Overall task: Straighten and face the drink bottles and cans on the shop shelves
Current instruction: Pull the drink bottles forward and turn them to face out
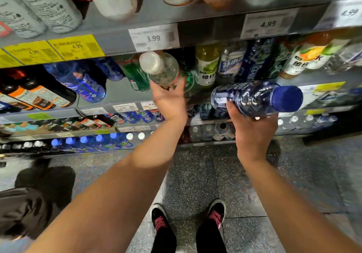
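Note:
My left hand (168,98) grips a clear bottle with a white cap (159,68) from below, holding it just in front of the second shelf under the 3.99 tag. My right hand (252,127) holds a dark blue bottle with a blue cap (254,98) lying sideways, cap pointing right, in front of the same shelf. Behind them stand green bottles (135,76), a yellow-green labelled bottle (207,66) and dark blue bottles (252,61).
The metal shelf edge (205,31) above carries price tags. White bottles (47,4) fill the top shelf. Blue bottles (82,80) and brown bottles (39,94) stand at left. Lower shelves hold cans and water. My shoes (188,219) are on speckled floor; a dark bag (29,209) sits at left.

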Action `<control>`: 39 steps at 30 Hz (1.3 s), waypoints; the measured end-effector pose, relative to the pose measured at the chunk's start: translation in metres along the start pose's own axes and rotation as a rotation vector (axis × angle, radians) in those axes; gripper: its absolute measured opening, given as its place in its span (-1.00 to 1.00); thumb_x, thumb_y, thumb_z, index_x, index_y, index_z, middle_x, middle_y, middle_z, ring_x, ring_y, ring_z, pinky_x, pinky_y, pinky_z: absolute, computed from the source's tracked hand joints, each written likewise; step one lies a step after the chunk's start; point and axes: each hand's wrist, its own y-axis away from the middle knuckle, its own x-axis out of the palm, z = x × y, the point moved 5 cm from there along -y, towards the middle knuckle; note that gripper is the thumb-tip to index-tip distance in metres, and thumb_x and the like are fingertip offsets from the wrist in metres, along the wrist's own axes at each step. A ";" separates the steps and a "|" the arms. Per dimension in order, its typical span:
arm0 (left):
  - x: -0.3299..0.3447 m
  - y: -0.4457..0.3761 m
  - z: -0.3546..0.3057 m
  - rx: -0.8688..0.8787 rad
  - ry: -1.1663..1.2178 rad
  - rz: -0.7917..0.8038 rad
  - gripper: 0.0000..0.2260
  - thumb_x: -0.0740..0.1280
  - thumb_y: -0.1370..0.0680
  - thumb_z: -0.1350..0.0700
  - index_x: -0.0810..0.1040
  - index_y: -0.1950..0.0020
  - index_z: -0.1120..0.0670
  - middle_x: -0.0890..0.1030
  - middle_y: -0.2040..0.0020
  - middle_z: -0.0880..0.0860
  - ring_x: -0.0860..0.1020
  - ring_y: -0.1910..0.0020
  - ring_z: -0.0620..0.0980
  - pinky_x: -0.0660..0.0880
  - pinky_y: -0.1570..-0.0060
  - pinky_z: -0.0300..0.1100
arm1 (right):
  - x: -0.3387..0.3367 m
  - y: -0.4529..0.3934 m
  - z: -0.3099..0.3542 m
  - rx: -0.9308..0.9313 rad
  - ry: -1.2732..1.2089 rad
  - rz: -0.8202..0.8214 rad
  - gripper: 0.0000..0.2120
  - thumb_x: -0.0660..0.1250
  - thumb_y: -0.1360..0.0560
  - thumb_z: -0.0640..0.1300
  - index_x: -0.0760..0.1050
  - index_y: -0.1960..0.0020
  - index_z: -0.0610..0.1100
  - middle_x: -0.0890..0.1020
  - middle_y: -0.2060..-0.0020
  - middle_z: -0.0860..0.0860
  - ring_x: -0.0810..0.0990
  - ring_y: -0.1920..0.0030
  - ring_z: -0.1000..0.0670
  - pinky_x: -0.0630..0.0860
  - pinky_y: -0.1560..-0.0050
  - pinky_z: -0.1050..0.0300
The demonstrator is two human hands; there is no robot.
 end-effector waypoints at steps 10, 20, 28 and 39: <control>0.038 -0.019 -0.005 0.045 -0.383 -0.037 -0.41 0.62 -0.35 0.08 0.38 -0.25 0.12 0.53 0.05 -0.11 0.49 0.12 -0.09 0.29 0.03 -0.32 | 0.006 -0.008 0.003 -0.056 0.109 0.198 -0.47 0.61 -0.33 0.05 0.54 -0.17 -0.15 0.71 -0.02 0.01 0.69 -0.05 0.04 0.58 -0.14 0.17; -0.034 -0.028 0.006 0.172 -0.220 0.010 -0.62 0.57 -0.37 0.25 0.45 -0.04 0.09 0.58 0.08 0.16 0.55 0.16 0.07 0.53 0.02 -0.02 | 0.061 0.032 0.008 -0.035 0.193 0.310 -0.34 0.60 -0.29 0.16 0.49 -0.24 -0.14 0.68 -0.08 -0.02 0.66 -0.11 -0.01 0.59 -0.17 -0.06; -0.188 -0.115 0.015 0.125 -0.185 -0.326 -0.49 0.55 -0.41 0.23 0.42 -0.26 0.33 0.49 -0.19 0.25 0.52 -0.14 0.07 0.36 -0.09 -0.40 | 0.167 0.088 0.019 -0.090 0.200 0.449 -0.38 0.63 -0.31 0.05 0.50 -0.26 -0.12 0.66 -0.10 0.03 0.62 -0.13 0.15 0.55 -0.16 0.21; -0.217 -0.209 0.023 0.228 -0.361 0.008 -0.65 0.43 -0.47 0.33 0.41 -0.19 0.21 0.56 -0.06 0.16 0.61 0.07 -0.10 0.57 0.11 -0.07 | 0.312 0.114 0.011 -0.138 0.326 0.489 -0.27 0.62 -0.35 0.01 0.38 -0.40 -0.12 0.59 -0.24 -0.04 0.59 -0.23 -0.02 0.55 -0.23 0.08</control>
